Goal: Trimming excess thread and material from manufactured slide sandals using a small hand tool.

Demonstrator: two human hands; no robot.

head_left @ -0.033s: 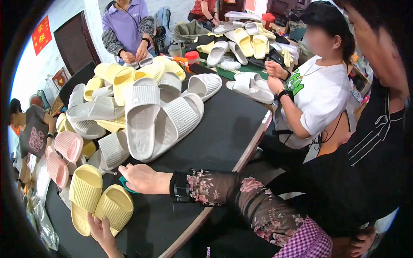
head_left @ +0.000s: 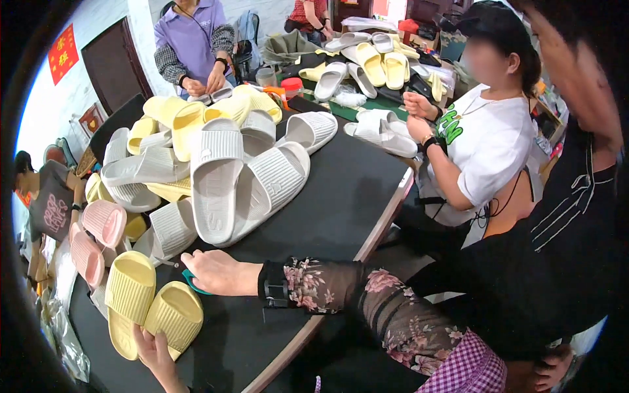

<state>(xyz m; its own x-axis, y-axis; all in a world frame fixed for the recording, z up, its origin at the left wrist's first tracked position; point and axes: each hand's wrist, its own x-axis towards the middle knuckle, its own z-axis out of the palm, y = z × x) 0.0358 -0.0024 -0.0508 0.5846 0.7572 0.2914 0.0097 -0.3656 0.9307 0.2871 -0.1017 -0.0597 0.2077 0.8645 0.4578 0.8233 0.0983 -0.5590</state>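
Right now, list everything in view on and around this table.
table: one, black, centre
white slippers: a heap, white, mid-table
yellow slippers: several, pale yellow, far side of the heap
pink slippers: about two, pink, left edge
far slippers: several, white and yellow, back table
yellow pair: two, pale yellow, near edge
teal tool: one, teal, mostly hidden under the right hand
co-workers: at least four, around the tables
left hand: one, bottom edge, fingers on the yellow pair
right hand: one, floral sleeve, over the teal tool
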